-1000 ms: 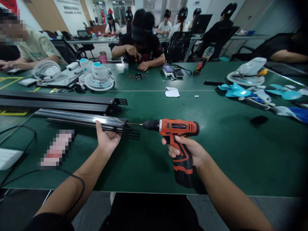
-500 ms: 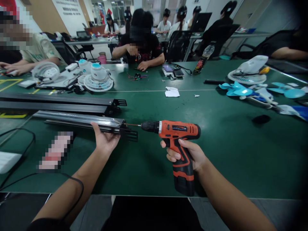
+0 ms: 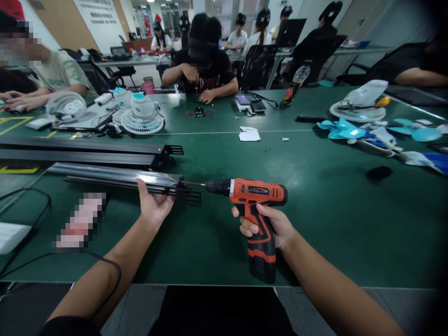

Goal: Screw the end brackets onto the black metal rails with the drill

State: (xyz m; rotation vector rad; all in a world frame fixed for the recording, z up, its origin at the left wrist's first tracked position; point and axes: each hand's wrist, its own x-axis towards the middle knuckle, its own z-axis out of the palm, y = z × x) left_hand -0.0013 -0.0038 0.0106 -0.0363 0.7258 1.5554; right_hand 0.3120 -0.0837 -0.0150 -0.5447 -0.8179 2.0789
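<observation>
My right hand (image 3: 269, 224) is wrapped round the grip of an orange and black cordless drill (image 3: 259, 190), which points left. From its chuck a long thin bit (image 3: 193, 183) reaches to the slotted black end piece (image 3: 182, 189) of a long bar. My left hand (image 3: 157, 201) grips this shiny dark metal bar (image 3: 115, 174) near that end, thumb on the near side and fingers underneath, partly hidden. The bit's tip meets the end piece; I cannot tell how deep it sits.
Two more black bars (image 3: 87, 153) lie behind. A phone (image 3: 82, 219) and a black cable (image 3: 105, 256) are at the left. Fan parts (image 3: 142, 116) stand farther back, blue fan blades (image 3: 343, 129) at the right. A co-worker (image 3: 201, 70) sits across the green table (image 3: 336, 233).
The drill and my right hand have shifted slightly left, and the drill's rear has dipped a little. The left hand and the bar look almost the same.
</observation>
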